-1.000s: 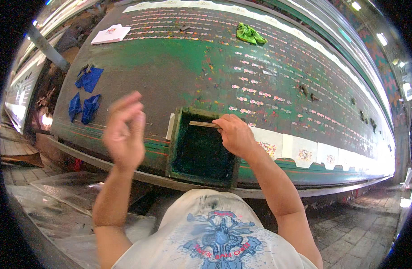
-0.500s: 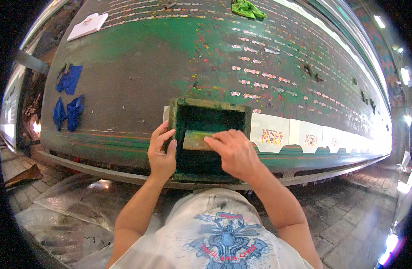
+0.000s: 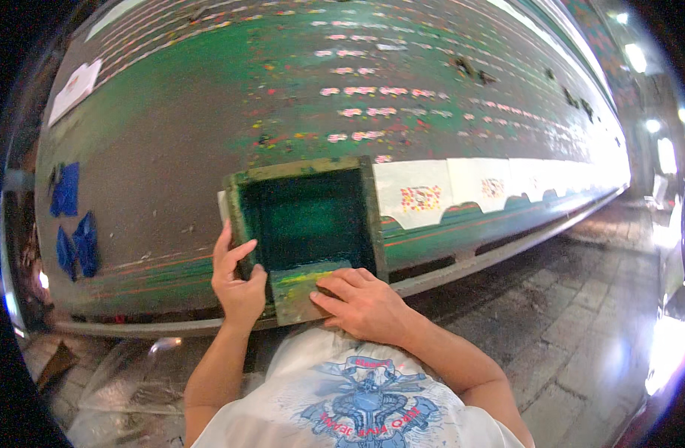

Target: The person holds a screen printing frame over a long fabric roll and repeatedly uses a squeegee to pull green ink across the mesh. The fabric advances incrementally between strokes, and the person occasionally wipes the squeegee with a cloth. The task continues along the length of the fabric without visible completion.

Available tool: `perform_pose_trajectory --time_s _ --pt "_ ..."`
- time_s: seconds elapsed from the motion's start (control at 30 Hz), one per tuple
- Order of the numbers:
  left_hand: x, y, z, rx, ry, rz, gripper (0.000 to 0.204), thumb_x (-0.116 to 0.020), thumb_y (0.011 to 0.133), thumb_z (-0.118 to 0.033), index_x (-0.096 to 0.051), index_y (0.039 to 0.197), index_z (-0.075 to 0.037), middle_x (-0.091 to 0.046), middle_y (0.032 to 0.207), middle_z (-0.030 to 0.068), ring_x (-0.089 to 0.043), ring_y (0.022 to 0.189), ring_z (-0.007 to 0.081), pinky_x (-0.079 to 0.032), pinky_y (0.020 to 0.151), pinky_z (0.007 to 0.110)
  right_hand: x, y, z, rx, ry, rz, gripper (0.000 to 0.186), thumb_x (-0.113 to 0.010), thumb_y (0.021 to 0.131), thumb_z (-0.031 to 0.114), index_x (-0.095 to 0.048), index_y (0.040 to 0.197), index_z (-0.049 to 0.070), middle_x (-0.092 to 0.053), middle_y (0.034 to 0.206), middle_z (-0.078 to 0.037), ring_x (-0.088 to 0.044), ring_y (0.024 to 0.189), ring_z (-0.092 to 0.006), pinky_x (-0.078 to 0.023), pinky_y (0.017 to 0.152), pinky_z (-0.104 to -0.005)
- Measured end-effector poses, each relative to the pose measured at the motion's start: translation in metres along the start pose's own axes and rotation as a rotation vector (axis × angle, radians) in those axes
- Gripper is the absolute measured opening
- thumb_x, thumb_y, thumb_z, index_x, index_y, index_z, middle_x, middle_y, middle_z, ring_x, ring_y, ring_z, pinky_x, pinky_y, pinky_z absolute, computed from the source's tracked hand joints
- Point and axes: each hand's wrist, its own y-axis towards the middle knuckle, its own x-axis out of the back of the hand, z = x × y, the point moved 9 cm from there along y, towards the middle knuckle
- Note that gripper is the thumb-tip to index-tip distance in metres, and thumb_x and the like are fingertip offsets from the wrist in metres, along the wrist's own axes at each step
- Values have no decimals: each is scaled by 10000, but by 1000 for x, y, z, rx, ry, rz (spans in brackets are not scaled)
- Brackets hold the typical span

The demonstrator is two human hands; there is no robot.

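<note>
A screen-printing frame (image 3: 298, 170), with a wooden rim and a dark green mesh, lies on the long table near its front edge. My right hand (image 3: 368, 310) grips a squeegee (image 3: 294, 297), a flat board smeared yellow and green, at the frame's near end. It hides much of the near rim. My left hand (image 3: 239, 287) rests against the frame's left side, its fingers spread and thumb apart. A pale edge pokes out from under the frame's left side. To the right lies a white printed piece (image 3: 418, 196) with a red and yellow picture, first in a row of several.
Blue cloth pieces (image 3: 68, 190) lie on the table (image 3: 156, 149) at left. A white stack (image 3: 75, 91) sits beyond them. Paint spots and rows of small prints mark the surface. A metal rail (image 3: 432, 282) runs along the front edge, above a paved floor (image 3: 551, 299).
My right hand has drawn the squeegee from the middle of the mesh to the frame's near end, tilting it flatter. The whole view has shifted and turned; my left hand stays by the frame.
</note>
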Motion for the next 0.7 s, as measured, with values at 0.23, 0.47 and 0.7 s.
perform_pose_trajectory --time_s 0.23,0.47,0.7 --pt "-2 -1 -10 22 -240 -11 329 -695 844 198 -721 1058 -50 -477 1765 278 -536 1598 384 -445 1274 467 43 -67 -37 -234 98 -487 432 -897 895 176 -795 1304 84 -727 1426 -148 -654 1395 -411 -545 1161 -528" --pt "-90 -3 -89 -182 -234 27 248 -714 845 164 -746 961 -53 -456 1749 315 -474 1634 456 -384 1315 555 58 -168 -115 -451 405 -813 380 -830 970 113 -785 1334 17 -757 1455 -200 -651 1443 -441 -486 1238 -543" --pt "-197 -20 -92 -75 -256 -5 217 -707 823 153 -733 931 -33 -461 1778 289 -409 1687 379 -316 1345 476 96 -242 -190 -348 541 -881 360 -786 1019 118 -775 1365 17 -767 1460 -165 -609 1476 -391 -399 1308 -566"
